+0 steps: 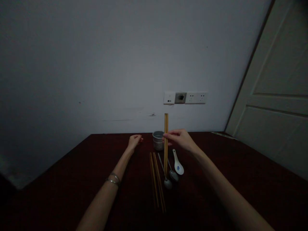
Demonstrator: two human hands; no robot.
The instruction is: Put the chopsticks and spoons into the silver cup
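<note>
My right hand (179, 138) pinches a pair of chopsticks (166, 122) held upright, just in front and to the right of a grey metal holder (158, 141) with a perforated lower wall. To the left of the holder, my left hand (135, 141) rests with its fingers curled; whether anything is inside them is hidden. Several more chopsticks (157, 179) lie side by side on the table. Beside them lie a long-handled metal spoon (167, 183), a second metal spoon (173, 175) and a white soup spoon (178, 167) with a blue mark.
The dark red table (202, 192) meets a pale wall (120, 64) at the back. Sockets (196, 98) sit on that wall above the table. A panelled door (274, 96) stands at the right, and a flat strip (223, 135) lies near the back right edge.
</note>
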